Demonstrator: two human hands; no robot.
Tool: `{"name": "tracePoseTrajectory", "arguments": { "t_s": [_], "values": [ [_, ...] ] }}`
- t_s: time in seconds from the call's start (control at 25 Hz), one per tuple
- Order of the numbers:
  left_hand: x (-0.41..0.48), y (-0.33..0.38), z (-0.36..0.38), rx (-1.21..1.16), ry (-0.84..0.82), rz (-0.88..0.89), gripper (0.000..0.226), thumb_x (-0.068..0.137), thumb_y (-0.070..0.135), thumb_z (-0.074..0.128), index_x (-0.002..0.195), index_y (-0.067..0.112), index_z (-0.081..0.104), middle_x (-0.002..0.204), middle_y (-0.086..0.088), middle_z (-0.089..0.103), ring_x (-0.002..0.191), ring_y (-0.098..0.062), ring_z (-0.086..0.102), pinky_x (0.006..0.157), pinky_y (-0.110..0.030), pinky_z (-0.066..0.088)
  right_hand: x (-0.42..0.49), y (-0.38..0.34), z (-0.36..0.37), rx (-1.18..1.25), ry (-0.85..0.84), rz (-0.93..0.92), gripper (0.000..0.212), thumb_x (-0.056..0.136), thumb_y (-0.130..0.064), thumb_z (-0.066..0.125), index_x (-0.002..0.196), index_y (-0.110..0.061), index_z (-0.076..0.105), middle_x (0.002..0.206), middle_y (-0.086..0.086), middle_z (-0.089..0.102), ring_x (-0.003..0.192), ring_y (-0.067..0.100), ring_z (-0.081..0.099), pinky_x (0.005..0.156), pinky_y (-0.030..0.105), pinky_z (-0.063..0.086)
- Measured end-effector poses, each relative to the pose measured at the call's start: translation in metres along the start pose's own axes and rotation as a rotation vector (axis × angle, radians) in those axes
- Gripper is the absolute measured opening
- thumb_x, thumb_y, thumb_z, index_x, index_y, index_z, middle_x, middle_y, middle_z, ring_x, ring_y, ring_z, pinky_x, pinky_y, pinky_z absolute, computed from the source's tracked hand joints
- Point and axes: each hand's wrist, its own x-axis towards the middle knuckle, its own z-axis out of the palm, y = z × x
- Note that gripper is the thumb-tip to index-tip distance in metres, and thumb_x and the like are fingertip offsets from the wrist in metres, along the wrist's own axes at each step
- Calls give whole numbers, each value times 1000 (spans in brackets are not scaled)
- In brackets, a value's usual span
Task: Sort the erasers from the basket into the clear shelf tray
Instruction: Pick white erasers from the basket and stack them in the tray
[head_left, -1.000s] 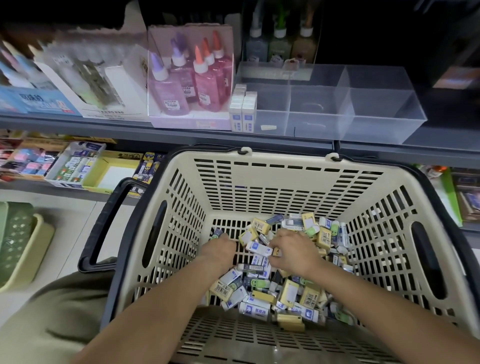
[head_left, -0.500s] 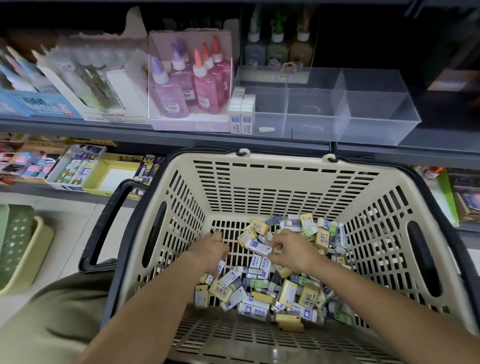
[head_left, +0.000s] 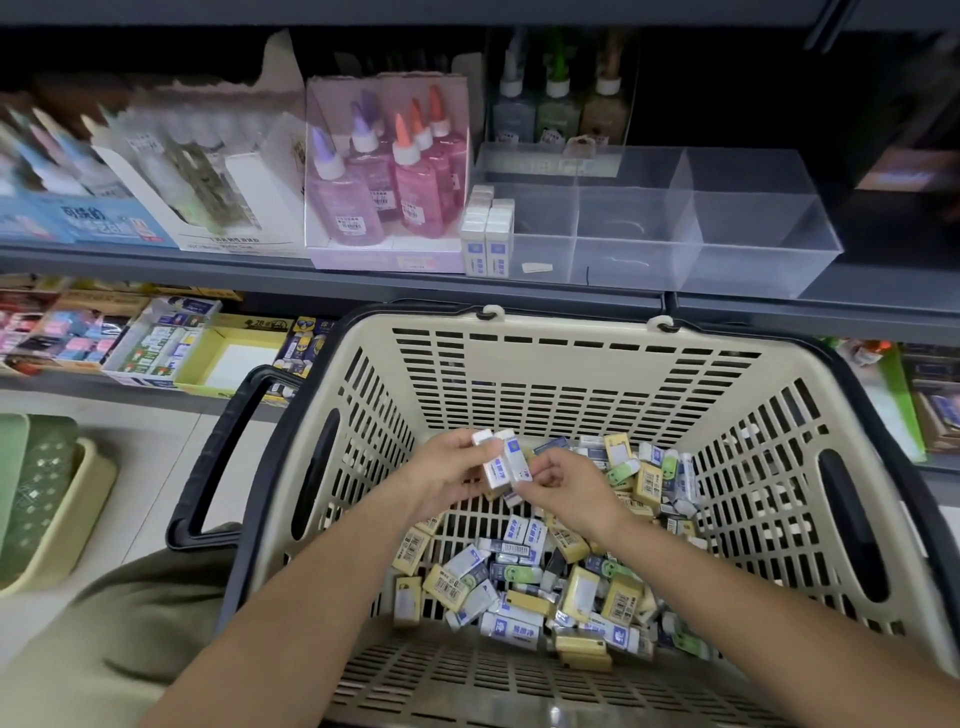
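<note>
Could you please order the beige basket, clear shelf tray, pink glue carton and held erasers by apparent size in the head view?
1. Beige slotted plastic basket
2. Clear plastic shelf tray
3. Pink cardboard glue carton
4. White-and-blue erasers gripped by the left hand

It was a stationery shop: retail shelves (head_left: 332, 283) carried boxed glue bottles (head_left: 395, 176) in display cartons, and a shopping basket (head_left: 571, 364) stood below them.

Light: even, moderately bright, from above. Shadow: shelf recess (head_left: 727, 93) above left hand (head_left: 448, 470), dark. Glare: pale sheen on clear tray (head_left: 753, 228) above right hand (head_left: 569, 491). Blur: goods (head_left: 62, 208) far left, soft. Edges: wide-angle bowing.
</note>
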Motion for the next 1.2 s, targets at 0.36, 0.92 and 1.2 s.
{"name": "tracePoseTrajectory", "arguments": {
  "t_s": [0.36, 0.92, 1.2],
  "values": [
    [-4, 7, 14, -136, -51, 32, 39, 92, 26, 56, 115, -6, 57, 96, -17, 65, 79, -25, 58, 68, -32, 45, 12, -10, -9, -96, 1, -107, 15, 77, -28, 74, 75, -20, 61, 69, -5, 59, 64, 9, 53, 66, 29, 47],
    [-1, 15, -10, -241, 60, -71, 22, 93, 28, 54, 106, 10, 55, 97, -6, 63, 84, -16, 59, 70, -33, 52, 40, 20, 39, -1018, 15, -45, 43, 81, -34, 65, 120, -18, 55, 116, 7, 51, 110, 25, 50, 85, 34, 44],
    [7, 7, -25, -115, 200, -40, 32, 90, 28, 61, 112, 6, 55, 95, -8, 64, 87, -20, 61, 73, -36, 51, 28, -9, -10, -131, -89, 31, 17, 85, -6, 64, 84, -21, 56, 75, -1, 54, 64, 9, 53, 57, 11, 44]
  ]
}}
